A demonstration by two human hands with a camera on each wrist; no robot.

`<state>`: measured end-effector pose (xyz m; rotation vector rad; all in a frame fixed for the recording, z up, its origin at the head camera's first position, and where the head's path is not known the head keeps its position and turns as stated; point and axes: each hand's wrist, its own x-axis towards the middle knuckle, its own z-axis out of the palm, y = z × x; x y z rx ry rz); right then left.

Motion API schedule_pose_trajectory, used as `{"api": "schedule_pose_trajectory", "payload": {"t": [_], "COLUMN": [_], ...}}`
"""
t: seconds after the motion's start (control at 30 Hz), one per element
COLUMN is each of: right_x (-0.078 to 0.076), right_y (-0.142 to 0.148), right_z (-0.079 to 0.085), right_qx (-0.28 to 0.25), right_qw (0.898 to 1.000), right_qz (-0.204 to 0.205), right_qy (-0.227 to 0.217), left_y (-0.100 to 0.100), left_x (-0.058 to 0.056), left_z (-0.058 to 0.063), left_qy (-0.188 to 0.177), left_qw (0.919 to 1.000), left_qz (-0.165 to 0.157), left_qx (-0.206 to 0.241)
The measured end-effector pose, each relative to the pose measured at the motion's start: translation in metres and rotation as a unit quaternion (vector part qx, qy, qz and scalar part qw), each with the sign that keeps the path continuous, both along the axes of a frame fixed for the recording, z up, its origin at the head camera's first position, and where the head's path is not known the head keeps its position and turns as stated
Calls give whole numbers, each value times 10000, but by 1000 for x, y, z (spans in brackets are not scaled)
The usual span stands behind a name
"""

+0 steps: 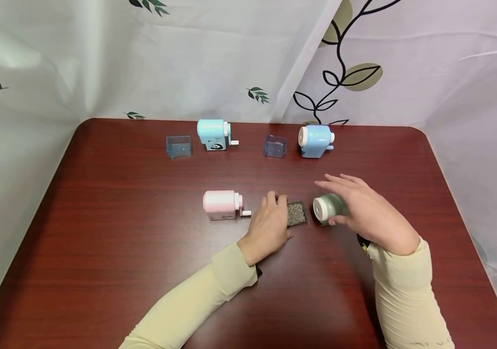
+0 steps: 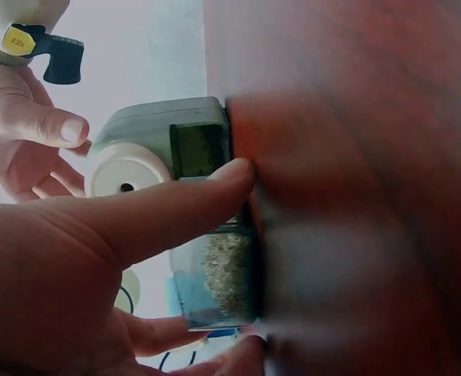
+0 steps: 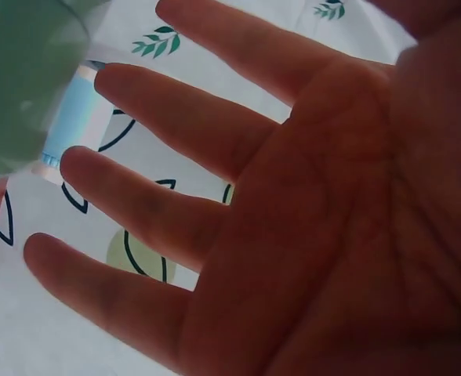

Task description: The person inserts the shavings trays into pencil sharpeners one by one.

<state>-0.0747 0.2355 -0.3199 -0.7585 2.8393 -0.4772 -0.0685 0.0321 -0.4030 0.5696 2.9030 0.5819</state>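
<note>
A green pencil sharpener (image 1: 335, 204) with a pale round front stands on the table, its drawer slot (image 2: 201, 149) visible in the left wrist view. Just left of it lies a see-through shavings drawer (image 1: 296, 214) filled with pencil shavings (image 2: 226, 270). My left hand (image 1: 267, 223) holds this drawer between thumb and fingers, from its left end. Around the far right side of the green sharpener is my right hand (image 1: 368, 213). Its fingers (image 3: 148, 200) are straight and spread in the right wrist view, with a gap between them and the green body.
A pink sharpener (image 1: 219, 205) with a white crank stands left of my left hand. Along the back are a turquoise sharpener (image 1: 212, 134), a blue sharpener (image 1: 315, 141) and two see-through drawers, one left (image 1: 179, 147) and one middle (image 1: 275, 146). A white patterned curtain (image 1: 187, 58) hangs behind the table.
</note>
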Motion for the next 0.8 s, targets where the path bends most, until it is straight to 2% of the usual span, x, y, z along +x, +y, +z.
{"api": "schedule_pose_trajectory", "payload": {"t": [0.13, 0.3, 0.57, 0.8], "right_x": [-1, -3, -3, -4], "right_y": [-3, -5, -4, -3], "right_z": [-3, -4, -3, -2], "right_qx": [90, 68, 99, 112], "right_qw": [9999, 9999, 9998, 9998], "right_qz": [2, 118, 160, 14], "right_qy": [-104, 57, 19, -143], "left_y": [-2, -4, -6, -9], "left_x": [-1, -4, -6, -7], "left_z": [-1, -1, 0, 3], "left_qy": [30, 14, -206, -90], "left_qw": [9998, 9992, 9958, 9965], "left_qz": [-3, -35, 92, 107], "left_qx": [189, 403, 883, 828]}}
